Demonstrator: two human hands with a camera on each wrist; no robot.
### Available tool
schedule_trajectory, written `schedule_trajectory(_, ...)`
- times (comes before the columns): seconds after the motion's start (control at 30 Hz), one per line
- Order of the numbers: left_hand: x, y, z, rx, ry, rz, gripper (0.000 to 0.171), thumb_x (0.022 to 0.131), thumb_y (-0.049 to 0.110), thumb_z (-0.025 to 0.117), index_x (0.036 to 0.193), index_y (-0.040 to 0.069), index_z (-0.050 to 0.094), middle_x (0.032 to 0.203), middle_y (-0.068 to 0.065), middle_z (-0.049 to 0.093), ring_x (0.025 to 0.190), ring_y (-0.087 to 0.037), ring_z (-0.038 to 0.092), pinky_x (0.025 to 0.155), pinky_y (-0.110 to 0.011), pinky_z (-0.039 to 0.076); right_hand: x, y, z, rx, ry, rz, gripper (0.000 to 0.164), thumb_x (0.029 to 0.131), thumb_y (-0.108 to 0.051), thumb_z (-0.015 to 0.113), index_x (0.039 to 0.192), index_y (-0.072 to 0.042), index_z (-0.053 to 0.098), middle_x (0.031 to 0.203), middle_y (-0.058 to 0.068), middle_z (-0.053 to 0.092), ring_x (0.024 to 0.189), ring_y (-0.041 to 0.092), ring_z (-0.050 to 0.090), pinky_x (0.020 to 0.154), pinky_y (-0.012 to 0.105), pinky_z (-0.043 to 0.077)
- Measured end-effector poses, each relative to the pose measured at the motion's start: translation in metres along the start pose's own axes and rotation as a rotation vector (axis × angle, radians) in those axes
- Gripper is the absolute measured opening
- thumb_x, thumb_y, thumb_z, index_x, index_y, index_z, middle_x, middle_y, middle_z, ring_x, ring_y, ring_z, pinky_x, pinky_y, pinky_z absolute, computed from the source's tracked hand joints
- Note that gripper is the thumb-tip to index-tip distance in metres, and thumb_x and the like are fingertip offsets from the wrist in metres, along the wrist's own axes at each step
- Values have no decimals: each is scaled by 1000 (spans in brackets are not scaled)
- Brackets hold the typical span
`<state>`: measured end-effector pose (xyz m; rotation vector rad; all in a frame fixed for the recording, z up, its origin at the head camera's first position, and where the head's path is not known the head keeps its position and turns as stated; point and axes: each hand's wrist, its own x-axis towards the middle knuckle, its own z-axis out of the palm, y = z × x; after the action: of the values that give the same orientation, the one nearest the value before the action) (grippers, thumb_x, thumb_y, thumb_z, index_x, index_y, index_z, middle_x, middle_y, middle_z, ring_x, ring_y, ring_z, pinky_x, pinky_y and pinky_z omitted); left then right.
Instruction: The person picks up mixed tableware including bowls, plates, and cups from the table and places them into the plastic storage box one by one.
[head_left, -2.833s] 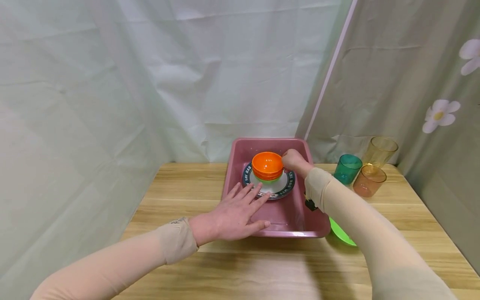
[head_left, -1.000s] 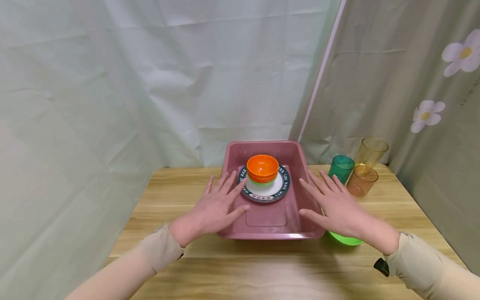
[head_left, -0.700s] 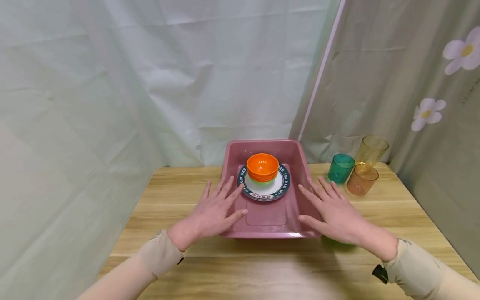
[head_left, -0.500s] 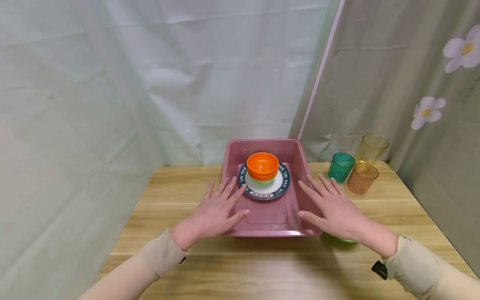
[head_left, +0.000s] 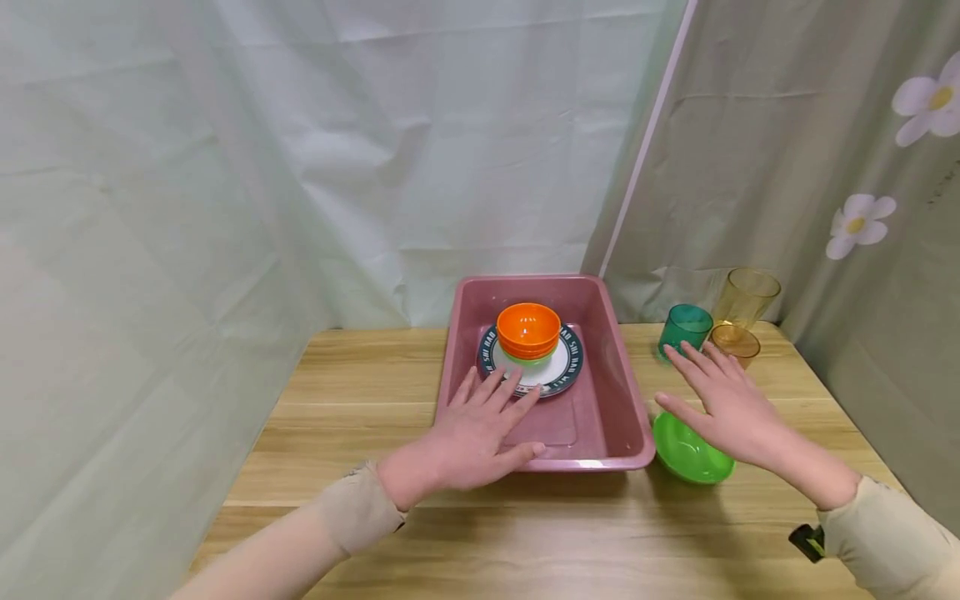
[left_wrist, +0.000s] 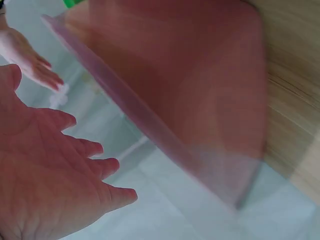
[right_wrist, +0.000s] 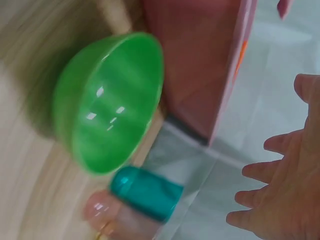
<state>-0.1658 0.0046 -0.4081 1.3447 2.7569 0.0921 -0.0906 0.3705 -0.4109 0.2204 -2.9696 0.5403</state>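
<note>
My left hand point(head_left: 468, 437) hovers with spread fingers over the near left part of a pink plastic basin point(head_left: 637, 400). Over at the right, my right hand point(head_left: 731, 408) has its fingers spread too, above a green bowl point(head_left: 686, 454) on the table. Neither hand holds anything. Inside the basin, a stack of orange bowls point(head_left: 528, 325) with a green one at the bottom stands on white plates point(head_left: 573, 358) with a dark lettered rim. The right wrist view shows the green bowl point(right_wrist: 110, 105) beside the basin wall point(right_wrist: 195, 60), apart from the right hand point(right_wrist: 285, 175).
Behind the right hand stand a teal cup point(head_left: 684, 327), an orange cup point(head_left: 735, 340) and a taller yellow cup point(head_left: 750, 292). Pale curtains point(head_left: 450, 167) hang along the back and sides of the wooden table point(head_left: 360, 375).
My right hand left the bowl stack, came back beside the basin, then moved right over the green bowl, uncovering it. My left hand shifted left, then right again over the basin.
</note>
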Motion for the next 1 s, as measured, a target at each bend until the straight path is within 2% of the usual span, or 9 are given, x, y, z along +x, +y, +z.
schedule_trajectory(0.13,6,19,0,1,5,60,84,97,78,18,166,30,16,172,-2,0,157,-29,-2,122,-57,-5,-9,23,0,12,3,46,79,103,-53,54,161,-5,29,160,32,27,149,56,11,116,71,5)
schedule_trajectory(0.3,13,48,1,34,24,146,83,98,77,17,166,30,16,172,-3,3,157,-29,1,122,-57,-3,-22,44,3,28,5,108,76,105,-50,52,155,5,35,156,36,32,143,61,18,113,74,13)
schedule_trajectory(0.43,17,72,5,49,-4,214,82,97,78,13,165,33,7,172,-2,-3,157,-26,-8,123,-55,-4,-31,54,6,86,-23,157,72,107,-47,48,157,3,33,154,36,34,138,66,22,104,80,19)
schedule_trajectory(0.53,21,89,9,58,-32,258,80,97,78,12,165,36,3,171,-1,-7,156,-23,-13,123,-54,-4,-36,61,8,130,-41,163,69,109,-44,44,159,2,30,153,37,36,136,65,29,102,79,26)
schedule_trajectory(0.6,25,100,12,83,-42,284,79,97,78,13,164,38,4,172,0,-4,156,-23,-12,123,-54,-2,-39,64,9,166,-64,175,70,110,-44,42,159,4,27,153,38,35,135,64,31,101,77,29)
schedule_trajectory(0.7,31,116,17,131,-50,312,79,97,79,14,164,39,7,172,2,0,156,-21,-9,123,-54,-2,-42,68,13,225,-113,213,73,111,-45,37,157,10,25,153,41,31,135,64,32,101,77,31)
schedule_trajectory(0.9,43,144,25,175,-76,325,77,94,82,17,162,47,6,171,6,-7,156,-19,-9,122,-51,-10,-47,77,20,320,-164,262,74,112,-44,33,150,19,29,150,45,31,134,65,31,100,76,32)
schedule_trajectory(1.0,48,156,29,185,-85,332,78,94,83,18,161,48,3,171,8,-8,155,-17,-11,122,-50,-9,-49,82,23,353,-170,276,72,113,-41,31,148,21,30,145,45,39,127,62,45,98,71,41)
